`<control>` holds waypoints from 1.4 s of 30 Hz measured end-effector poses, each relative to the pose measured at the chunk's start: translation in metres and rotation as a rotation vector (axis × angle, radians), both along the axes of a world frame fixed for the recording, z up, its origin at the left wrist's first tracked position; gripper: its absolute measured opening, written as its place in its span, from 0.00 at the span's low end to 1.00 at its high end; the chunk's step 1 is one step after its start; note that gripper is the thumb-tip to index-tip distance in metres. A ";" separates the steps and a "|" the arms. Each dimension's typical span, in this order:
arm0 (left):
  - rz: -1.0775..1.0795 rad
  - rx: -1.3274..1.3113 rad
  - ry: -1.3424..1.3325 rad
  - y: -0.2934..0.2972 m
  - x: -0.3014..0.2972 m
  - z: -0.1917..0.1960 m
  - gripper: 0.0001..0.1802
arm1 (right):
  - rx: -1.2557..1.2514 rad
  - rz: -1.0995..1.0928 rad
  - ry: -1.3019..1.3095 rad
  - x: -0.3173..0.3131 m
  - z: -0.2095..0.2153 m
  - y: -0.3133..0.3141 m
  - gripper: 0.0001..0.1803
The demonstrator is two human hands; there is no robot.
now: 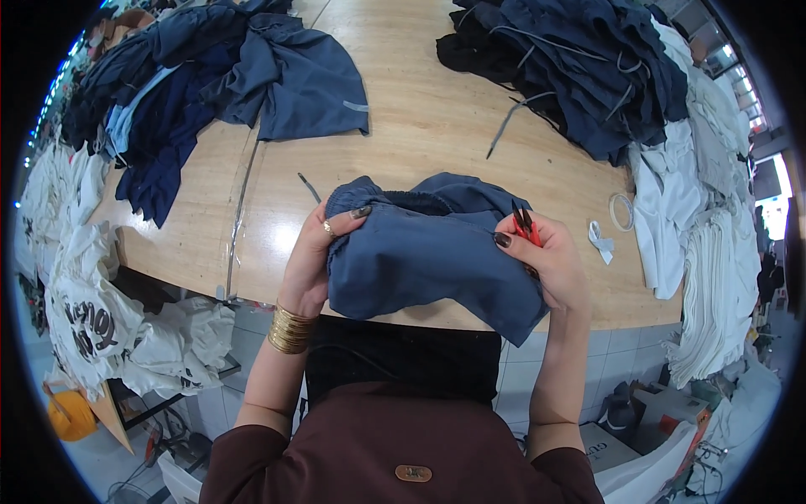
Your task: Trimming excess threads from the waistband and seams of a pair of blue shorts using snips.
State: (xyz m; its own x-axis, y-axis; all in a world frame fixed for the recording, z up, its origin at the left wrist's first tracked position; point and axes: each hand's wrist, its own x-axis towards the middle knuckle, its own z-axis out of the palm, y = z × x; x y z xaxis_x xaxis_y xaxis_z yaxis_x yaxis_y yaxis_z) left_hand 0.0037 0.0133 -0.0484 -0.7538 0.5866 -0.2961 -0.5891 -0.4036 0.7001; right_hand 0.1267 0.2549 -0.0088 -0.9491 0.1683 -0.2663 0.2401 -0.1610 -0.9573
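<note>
Between my hands, over the table's near edge, hangs a pair of dark blue-grey shorts [420,260] with a gathered elastic waistband. My left hand [323,244] is closed on the waistband end, thumb on top. A grey drawstring tip [309,186] sticks out beyond it. My right hand [541,256] pinches the cloth's right side between thumb and finger. Tucked in that same hand is a pair of red-handled thread snips [526,227], dark blades pointing away from me. The fingers under the cloth are hidden.
Dark blue garments lie piled at the far left [311,80] and far right [588,76], some with loose drawstrings. White garments [709,277] are stacked at the right edge, others [92,294] at the left. A tape roll [621,212] and a white scrap [600,242] lie right of my hand.
</note>
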 end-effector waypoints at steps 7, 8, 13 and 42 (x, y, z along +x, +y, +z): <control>0.035 0.065 -0.020 -0.020 -0.013 -0.013 0.15 | 0.049 -0.085 0.014 0.006 0.010 0.012 0.06; 0.068 0.048 -0.033 -0.023 -0.014 -0.014 0.15 | 0.072 -0.092 -0.008 0.007 0.012 0.014 0.06; 0.097 0.049 -0.091 -0.032 -0.024 -0.025 0.15 | 0.149 -0.187 0.054 0.005 0.010 0.011 0.06; -0.236 0.086 0.148 0.040 0.028 0.030 0.14 | 0.547 -0.373 0.246 0.000 -0.004 -0.072 0.08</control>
State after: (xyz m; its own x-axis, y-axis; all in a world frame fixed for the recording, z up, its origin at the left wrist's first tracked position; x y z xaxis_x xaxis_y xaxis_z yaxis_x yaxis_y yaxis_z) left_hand 0.0315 0.0535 -0.0181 -0.6244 0.7695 -0.1341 -0.5676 -0.3291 0.7546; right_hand 0.1267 0.1829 -0.0129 -0.8240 0.5423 0.1639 0.0289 0.3291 -0.9438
